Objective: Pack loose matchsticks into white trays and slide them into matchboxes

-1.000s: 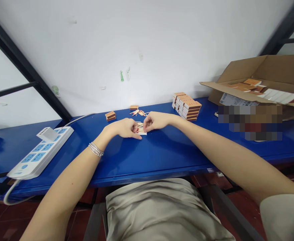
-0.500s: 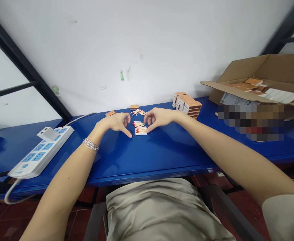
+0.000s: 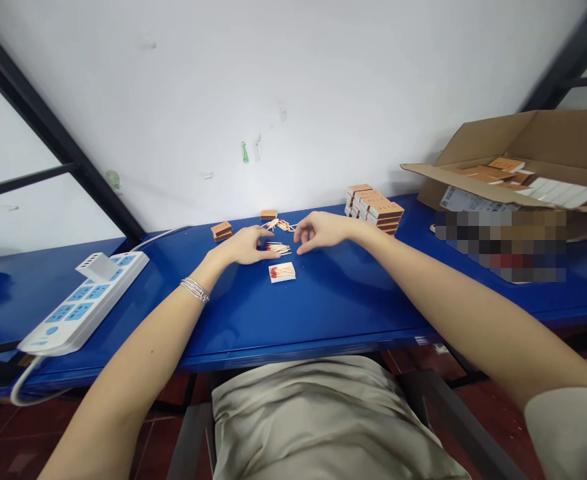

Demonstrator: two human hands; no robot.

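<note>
A small white matchbox tray [image 3: 282, 272] with red-tipped matches in it lies on the blue table [image 3: 323, 300]. Just beyond it is a small pile of loose matches [image 3: 277, 248]. My left hand [image 3: 246, 245] rests to the left of that pile, fingers stretched toward it, holding nothing that I can see. My right hand [image 3: 319, 231] hovers to the right of the pile with its fingers spread and curved. More loose matches [image 3: 281, 225] lie further back, beside a single brown matchbox [image 3: 268, 214].
A stack of two brown matchboxes [image 3: 221, 231] sits at the back left. A larger pile of matchboxes [image 3: 374, 211] stands at the back right. An open cardboard box [image 3: 518, 170] holds more on the right. A white power strip [image 3: 81, 303] lies at the left.
Both hands have let go of the tray and moved back from it to the loose matches behind. The tray now lies uncovered, nearer to me than the hands.
</note>
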